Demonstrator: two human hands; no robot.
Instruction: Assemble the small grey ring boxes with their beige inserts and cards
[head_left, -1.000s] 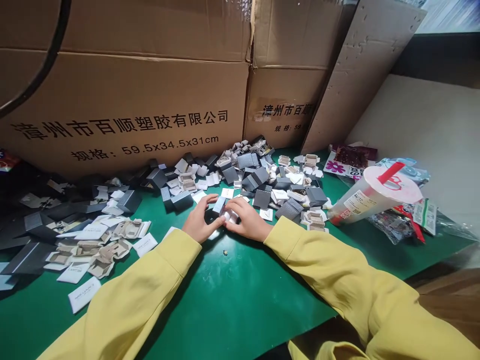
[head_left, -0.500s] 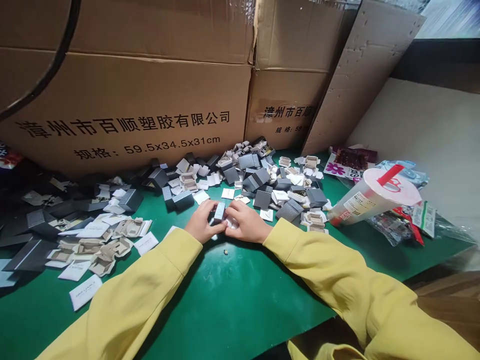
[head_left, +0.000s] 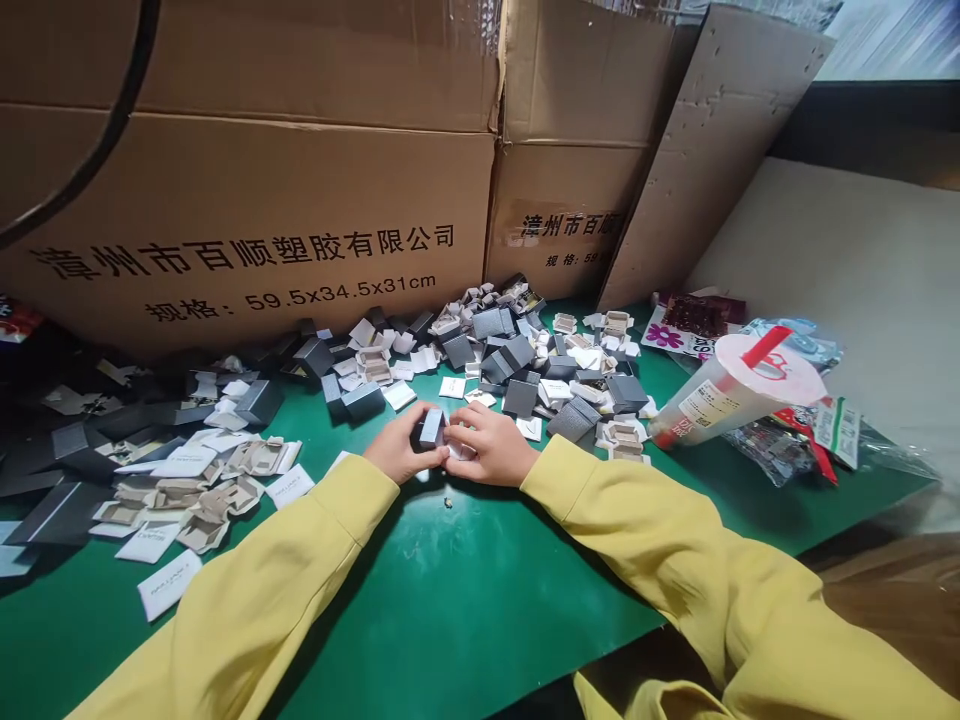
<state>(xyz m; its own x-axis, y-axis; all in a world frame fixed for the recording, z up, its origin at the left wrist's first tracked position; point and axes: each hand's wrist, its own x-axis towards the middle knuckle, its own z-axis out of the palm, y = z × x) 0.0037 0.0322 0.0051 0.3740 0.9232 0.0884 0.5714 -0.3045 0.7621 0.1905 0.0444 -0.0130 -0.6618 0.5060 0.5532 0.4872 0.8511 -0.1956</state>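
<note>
My left hand (head_left: 401, 446) pinches a small grey box (head_left: 432, 427) between thumb and fingers above the green table. Close against it, my right hand (head_left: 493, 446) curls its fingers round a white piece (head_left: 459, 451), mostly hidden, that seems to be paper or card. The two hands nearly meet at the box. A tiny dark and yellowish bit (head_left: 448, 503) lies on the table just below them. Behind the hands are a flat white card packet (head_left: 452, 387) and a dark grey box (head_left: 363, 401).
A heap of grey boxes and white inserts (head_left: 517, 350) spreads behind my hands. More boxes and folded card inserts (head_left: 180, 492) lie on the left. A lidded drink cup (head_left: 712, 400) and snack wrappers (head_left: 795, 440) stand right. Large cartons (head_left: 262, 190) wall the back.
The view has shifted slightly. The small grey box has tipped a little in my left hand, and my right fingers have shifted over the white piece.
</note>
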